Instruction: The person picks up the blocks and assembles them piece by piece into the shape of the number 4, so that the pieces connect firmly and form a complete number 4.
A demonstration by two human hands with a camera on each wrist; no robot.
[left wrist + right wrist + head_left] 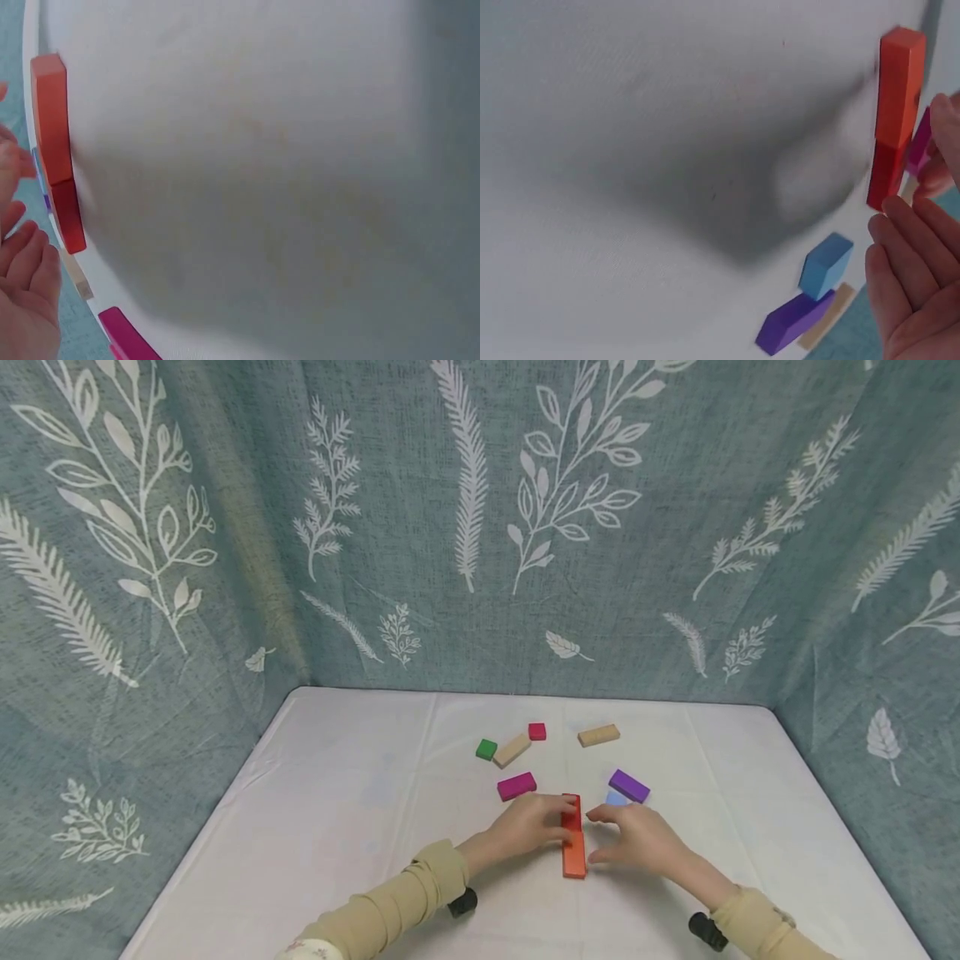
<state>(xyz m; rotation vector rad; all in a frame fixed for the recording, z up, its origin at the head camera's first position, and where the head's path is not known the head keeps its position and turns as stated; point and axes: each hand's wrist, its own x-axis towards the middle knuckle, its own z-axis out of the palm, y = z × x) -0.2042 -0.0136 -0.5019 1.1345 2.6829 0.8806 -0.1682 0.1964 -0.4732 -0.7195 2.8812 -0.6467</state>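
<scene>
A red block [572, 814] and an orange block [573, 856] lie end to end in one line on the white table, red at the far end. My left hand [525, 825] is at their left side, its fingertips overlapping the red block in the head view. On the right side, my right hand [643, 839] hovers with thumb and fingers spread and relaxed, a small gap from the blocks. The right wrist view shows its palm and loosely extended fingers [911, 255] near the red block's end. A light blue block [616, 797] is partly hidden behind this hand.
Beyond the hands lie a purple block [629, 786], a magenta block [517, 787], a green block [487, 749], a pinkish-red block [537, 732] and two plain wooden blocks, one left [512, 751] and one right [598, 735]. A patterned curtain [420, 527] surrounds the table.
</scene>
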